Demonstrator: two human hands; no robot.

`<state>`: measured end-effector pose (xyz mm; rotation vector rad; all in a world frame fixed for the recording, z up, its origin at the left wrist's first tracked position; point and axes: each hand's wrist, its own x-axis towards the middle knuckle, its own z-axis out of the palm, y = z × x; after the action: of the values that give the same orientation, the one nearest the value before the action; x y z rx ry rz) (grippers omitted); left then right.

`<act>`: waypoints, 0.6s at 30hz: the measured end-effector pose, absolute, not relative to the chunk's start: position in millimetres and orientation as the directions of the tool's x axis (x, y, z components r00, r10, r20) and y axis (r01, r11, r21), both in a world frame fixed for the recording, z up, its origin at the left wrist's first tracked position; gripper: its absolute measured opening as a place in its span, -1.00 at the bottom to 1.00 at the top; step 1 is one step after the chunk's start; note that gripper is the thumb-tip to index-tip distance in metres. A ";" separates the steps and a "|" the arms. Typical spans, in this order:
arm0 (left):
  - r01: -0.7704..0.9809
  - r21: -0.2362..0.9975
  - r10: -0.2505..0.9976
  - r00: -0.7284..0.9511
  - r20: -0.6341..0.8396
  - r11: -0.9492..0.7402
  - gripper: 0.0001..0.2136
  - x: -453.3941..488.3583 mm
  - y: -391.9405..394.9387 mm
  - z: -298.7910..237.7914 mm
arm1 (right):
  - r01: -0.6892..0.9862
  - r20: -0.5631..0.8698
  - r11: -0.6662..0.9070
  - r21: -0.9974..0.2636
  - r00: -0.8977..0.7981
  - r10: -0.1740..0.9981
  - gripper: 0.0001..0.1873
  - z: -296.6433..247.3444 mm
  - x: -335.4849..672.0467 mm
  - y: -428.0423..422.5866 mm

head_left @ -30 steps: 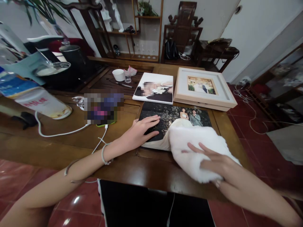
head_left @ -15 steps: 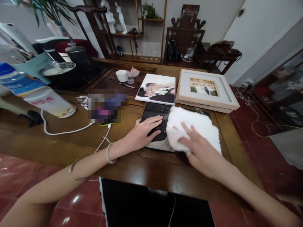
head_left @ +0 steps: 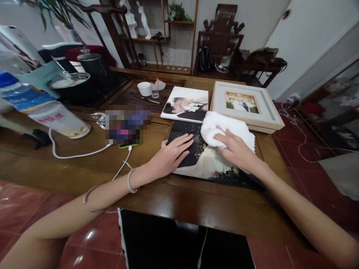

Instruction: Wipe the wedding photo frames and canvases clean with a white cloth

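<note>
A dark photo panel (head_left: 204, 164) showing a pale gown lies flat on the wooden table. My left hand (head_left: 174, 151) rests on its left side, fingers stretched out and holding nothing. On the upper right part of the panel, my right hand (head_left: 234, 147) grips a fluffy white cloth (head_left: 227, 127), which is bunched under its fingers. The cloth hides the panel's upper right corner. Behind the panel lie a white-edged photo print (head_left: 185, 104) and a light wooden picture frame (head_left: 246, 104) holding a smaller picture.
Left of the panel are a phone (head_left: 129, 145) on a white charging cable and a white-and-blue package (head_left: 58, 116). A white cup (head_left: 144, 89) and a small clear cup stand on the tea tray. Dark pots (head_left: 94, 67) are at the back left.
My right hand has slid the white cloth away from me, up the panel, uncovering the pale gown and the lower right part. My left hand has stayed in place.
</note>
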<state>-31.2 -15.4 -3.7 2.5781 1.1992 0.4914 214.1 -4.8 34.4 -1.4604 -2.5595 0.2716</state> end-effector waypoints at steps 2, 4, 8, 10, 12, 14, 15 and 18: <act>0.691 0.359 0.773 0.607 0.184 -0.628 -0.62 -31.4 -15.1 -4.1 | 0.824 0.125 0.526 -0.212 -0.511 0.850 -0.55 27.7 208.8 6.7; 0.696 0.359 0.778 0.603 0.177 -0.621 -0.62 -31.6 -14.7 -4.7 | 0.809 0.144 0.557 -0.188 -0.539 0.830 -0.52 25.7 201.5 2.2; 0.702 0.371 0.788 0.592 0.169 -0.607 -0.60 -31.5 -14.5 -4.5 | 0.754 0.051 0.606 -0.255 -0.615 0.787 -0.50 35.4 187.1 -50.3; 0.701 0.377 0.789 0.591 0.168 -0.605 -0.60 -31.3 -14.8 -3.6 | 0.717 -0.021 0.624 -0.312 -0.662 0.750 -0.47 43.4 182.7 -84.9; 0.698 0.374 0.786 0.592 0.176 -0.610 -0.60 -31.4 -14.9 -3.1 | 0.670 -0.070 0.638 -0.379 -0.708 0.702 -0.44 50.3 182.4 -112.0; 0.696 0.366 0.782 0.593 0.192 -0.617 -0.61 -31.8 -14.8 -3.8 | 0.644 -0.097 0.636 -0.425 -0.730 0.676 -0.44 54.5 187.1 -124.1; 0.695 0.365 0.781 0.592 0.200 -0.620 -0.61 -32.0 -14.6 -4.7 | 0.649 -0.102 0.627 -0.431 -0.726 0.681 -0.45 55.2 191.1 -123.9; 0.682 0.381 0.778 0.588 0.222 -0.624 -0.61 -32.6 -14.2 -8.2 | 0.735 -0.094 0.566 -0.373 -0.637 0.765 -0.51 52.6 206.3 -103.4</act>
<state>-32.6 -14.2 -8.2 2.5637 1.2032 0.5416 206.3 -103.4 52.6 -1.3005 -2.7100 0.5889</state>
